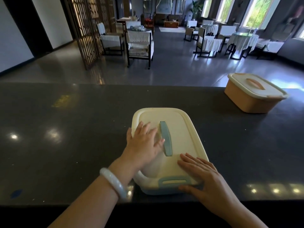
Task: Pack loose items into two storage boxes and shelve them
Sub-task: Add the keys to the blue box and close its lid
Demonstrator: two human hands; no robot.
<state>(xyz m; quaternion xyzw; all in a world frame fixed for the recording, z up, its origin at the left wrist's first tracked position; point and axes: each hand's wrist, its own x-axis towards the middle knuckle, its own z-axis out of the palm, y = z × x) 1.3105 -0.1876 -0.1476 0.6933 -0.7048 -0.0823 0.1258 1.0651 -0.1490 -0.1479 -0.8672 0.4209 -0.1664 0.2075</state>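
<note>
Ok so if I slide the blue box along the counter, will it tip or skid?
The blue box looks low and wide, so tipping seems unlikely. The counter is glossy, so it would probably skid easily. Both the left hand and right hand lie flat on its lid, which looks like stiff plastic and probably won't flex much.

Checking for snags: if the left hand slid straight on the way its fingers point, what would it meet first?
Probably the blue handle on the cream lid: the left hand lies flat, fingertips pointing right and away, already at the handle's edge.
</note>
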